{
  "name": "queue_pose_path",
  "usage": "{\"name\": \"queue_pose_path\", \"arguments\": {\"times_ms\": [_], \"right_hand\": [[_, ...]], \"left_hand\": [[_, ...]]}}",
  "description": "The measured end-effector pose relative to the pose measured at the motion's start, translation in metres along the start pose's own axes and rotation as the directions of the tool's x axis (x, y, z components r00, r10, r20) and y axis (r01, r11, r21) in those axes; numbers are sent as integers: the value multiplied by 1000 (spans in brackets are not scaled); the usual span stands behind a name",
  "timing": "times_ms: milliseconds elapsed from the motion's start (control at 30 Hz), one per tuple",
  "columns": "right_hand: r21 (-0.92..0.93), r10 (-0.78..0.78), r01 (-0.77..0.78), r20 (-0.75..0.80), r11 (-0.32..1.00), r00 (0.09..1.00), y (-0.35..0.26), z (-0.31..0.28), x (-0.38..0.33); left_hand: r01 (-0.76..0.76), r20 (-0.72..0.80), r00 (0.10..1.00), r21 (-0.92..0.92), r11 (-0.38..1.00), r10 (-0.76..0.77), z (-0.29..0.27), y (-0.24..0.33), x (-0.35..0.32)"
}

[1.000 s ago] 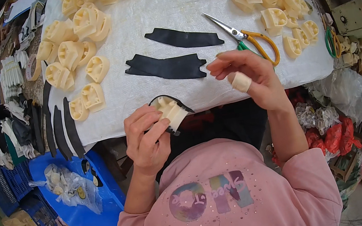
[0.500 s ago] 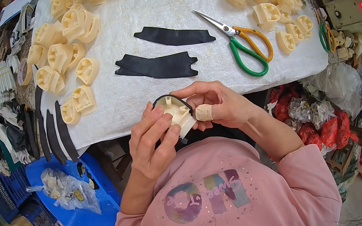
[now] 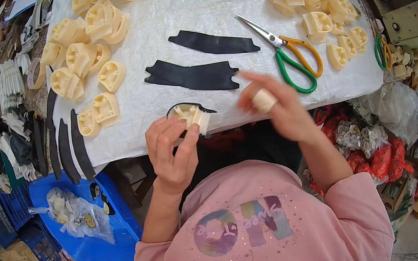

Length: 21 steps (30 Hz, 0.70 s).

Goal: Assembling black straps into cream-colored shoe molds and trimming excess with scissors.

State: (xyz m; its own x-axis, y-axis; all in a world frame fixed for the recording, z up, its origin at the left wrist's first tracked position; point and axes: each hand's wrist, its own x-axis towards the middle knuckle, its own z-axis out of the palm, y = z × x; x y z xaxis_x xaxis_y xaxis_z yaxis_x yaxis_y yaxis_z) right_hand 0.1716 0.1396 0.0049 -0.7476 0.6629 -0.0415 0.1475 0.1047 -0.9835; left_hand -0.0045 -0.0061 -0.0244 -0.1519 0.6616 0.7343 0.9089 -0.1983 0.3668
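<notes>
While a cream-coloured moulded plastic piece (image 3: 191, 118), blocky and ribbed with a thin black strip (image 3: 188, 106) curved over its far edge, is pinched at the near edge of the white woven cloth (image 3: 192, 28), it is gripped by the left hand (image 3: 171, 153), thumb below and fingertips closed on its left side. The right hand (image 3: 277, 108), blurred, is held just right of the piece and apart from it, nothing grasped, fingers loosely spread, one wrapped in pale tape. Beyond the piece, two flat matte black cut strips (image 3: 194, 75) are laid on the cloth. Right of these, scissors (image 3: 287, 54) with green and orange handles are seen.
</notes>
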Motion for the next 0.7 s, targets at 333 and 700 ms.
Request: {"name": "queue_pose_path", "arguments": {"times_ms": [333, 700], "right_hand": [[-914, -196, -176, -261, 366, 945, 18, -57, 3], [665, 9, 280, -395, 693, 918, -28, -7, 13]], "left_hand": [[64, 284, 956, 28, 998, -70, -4, 4, -15], [499, 259, 856, -190, 845, -447, -8, -8, -19]]}}
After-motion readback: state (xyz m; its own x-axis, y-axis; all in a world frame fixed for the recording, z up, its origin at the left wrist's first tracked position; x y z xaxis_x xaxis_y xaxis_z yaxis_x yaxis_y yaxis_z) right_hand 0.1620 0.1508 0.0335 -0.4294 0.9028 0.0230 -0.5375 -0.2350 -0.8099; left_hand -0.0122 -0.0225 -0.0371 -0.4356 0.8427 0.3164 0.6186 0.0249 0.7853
